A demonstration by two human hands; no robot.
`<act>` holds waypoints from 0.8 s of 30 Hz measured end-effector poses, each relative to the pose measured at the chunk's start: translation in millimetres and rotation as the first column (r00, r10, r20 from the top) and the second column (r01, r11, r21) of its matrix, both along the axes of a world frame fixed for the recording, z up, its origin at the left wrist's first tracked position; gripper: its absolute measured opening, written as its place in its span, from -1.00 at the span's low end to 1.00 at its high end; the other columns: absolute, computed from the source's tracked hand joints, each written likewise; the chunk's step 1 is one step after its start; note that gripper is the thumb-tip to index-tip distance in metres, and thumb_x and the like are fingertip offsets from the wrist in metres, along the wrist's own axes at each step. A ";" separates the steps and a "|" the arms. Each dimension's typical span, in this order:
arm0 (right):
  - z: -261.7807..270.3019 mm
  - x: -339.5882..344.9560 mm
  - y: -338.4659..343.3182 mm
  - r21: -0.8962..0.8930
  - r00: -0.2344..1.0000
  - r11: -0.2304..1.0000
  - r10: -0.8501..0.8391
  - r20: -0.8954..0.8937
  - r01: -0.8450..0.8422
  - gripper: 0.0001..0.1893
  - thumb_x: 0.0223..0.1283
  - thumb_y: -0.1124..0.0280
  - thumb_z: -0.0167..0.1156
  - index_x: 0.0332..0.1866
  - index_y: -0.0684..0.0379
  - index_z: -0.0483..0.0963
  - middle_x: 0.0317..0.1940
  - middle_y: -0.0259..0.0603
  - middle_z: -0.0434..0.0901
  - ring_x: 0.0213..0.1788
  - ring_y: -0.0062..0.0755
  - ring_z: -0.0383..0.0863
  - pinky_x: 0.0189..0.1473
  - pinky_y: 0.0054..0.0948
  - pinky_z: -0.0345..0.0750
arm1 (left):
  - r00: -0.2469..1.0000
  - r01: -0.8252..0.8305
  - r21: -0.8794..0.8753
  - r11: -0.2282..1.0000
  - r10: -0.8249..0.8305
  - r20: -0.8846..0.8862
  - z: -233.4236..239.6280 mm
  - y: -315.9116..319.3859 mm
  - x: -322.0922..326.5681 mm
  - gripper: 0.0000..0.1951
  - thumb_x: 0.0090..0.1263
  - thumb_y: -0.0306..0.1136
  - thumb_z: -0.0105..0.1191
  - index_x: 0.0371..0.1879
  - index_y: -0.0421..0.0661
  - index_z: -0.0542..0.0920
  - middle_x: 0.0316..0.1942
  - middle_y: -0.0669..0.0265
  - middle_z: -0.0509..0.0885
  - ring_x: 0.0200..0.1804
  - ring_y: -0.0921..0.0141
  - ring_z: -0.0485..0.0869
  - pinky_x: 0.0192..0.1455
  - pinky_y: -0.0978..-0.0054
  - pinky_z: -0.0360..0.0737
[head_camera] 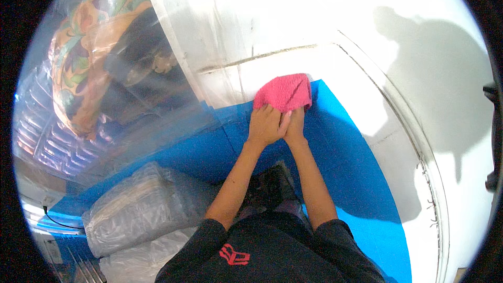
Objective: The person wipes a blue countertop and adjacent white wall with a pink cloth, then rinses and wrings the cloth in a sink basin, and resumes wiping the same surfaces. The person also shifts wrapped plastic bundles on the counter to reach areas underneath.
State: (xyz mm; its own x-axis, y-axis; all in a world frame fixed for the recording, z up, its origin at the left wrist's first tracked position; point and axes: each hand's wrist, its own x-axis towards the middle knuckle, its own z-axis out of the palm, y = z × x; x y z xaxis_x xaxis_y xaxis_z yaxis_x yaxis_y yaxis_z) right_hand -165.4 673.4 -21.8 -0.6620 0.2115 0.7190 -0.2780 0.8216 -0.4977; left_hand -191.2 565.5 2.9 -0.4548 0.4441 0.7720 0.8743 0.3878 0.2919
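Note:
A pink terry cloth (285,92) is bunched in front of me, above the far corner of a blue mat or sheet (342,157). My left hand (267,124) grips the near left edge of the cloth, its fingers partly hidden. Beside it, my right hand (292,125) holds the near right part, with most of its fingers tucked under or behind the cloth. The two hands touch or nearly touch between the wrists and the cloth.
Clear plastic sheeting (157,125) hangs at the left, with a floral-patterned item (78,59) behind it. Plastic-wrapped bundles (129,212) lie at lower left, near a black cable (63,224). A white surface with dark seams (377,106) borders the blue one, and shadows fall on the right.

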 end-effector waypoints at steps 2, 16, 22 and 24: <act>-8.5 7.6 4.2 -0.041 1.000 0.999 0.017 -0.004 -0.017 -0.63 0.20 0.28 0.04 0.05 0.28 0.46 0.07 0.10 0.50 0.16 0.15 0.41 0.22 -0.06 0.30 | 0.993 -0.017 -0.158 0.987 0.035 0.112 -7.3 3.3 8.5 -0.64 0.33 -0.19 0.05 -0.12 -0.27 0.57 -0.24 -0.03 0.62 -0.21 0.01 0.61 -0.11 0.07 0.51; 259.0 -15.7 -68.5 0.378 0.806 0.924 0.267 -0.528 -0.059 -0.58 0.18 0.10 -0.02 0.05 0.09 0.50 0.05 -0.07 0.56 0.17 0.04 0.45 0.25 0.06 0.24 | 0.932 0.036 0.269 0.962 0.065 -0.356 224.4 -70.4 23.7 -0.49 0.25 -0.27 0.19 0.16 -0.22 0.44 0.18 -0.04 0.45 0.26 0.01 0.36 0.40 0.12 0.12; 320.7 -51.3 -130.9 0.425 0.654 0.894 0.407 -0.637 -0.143 -0.56 0.23 0.09 -0.08 0.10 0.07 0.47 0.21 -0.03 0.44 0.32 0.00 0.31 0.30 0.10 0.18 | 0.820 0.024 0.417 0.909 0.221 -0.528 284.1 -119.2 9.9 -0.67 0.37 -0.44 0.13 0.09 -0.21 0.49 0.06 0.13 0.55 0.12 0.27 0.50 0.26 0.33 0.33; 303.5 -46.3 -146.8 0.402 0.690 0.910 0.353 -0.632 -0.097 -0.56 0.24 0.15 -0.06 0.13 0.13 0.44 0.23 0.02 0.41 0.36 0.02 0.27 0.36 0.12 0.12 | 0.863 0.043 0.437 0.899 0.187 -0.470 290.3 -129.4 6.1 -0.71 0.37 -0.45 0.14 0.04 -0.21 0.52 -0.03 0.19 0.62 0.01 0.33 0.56 0.17 0.36 0.42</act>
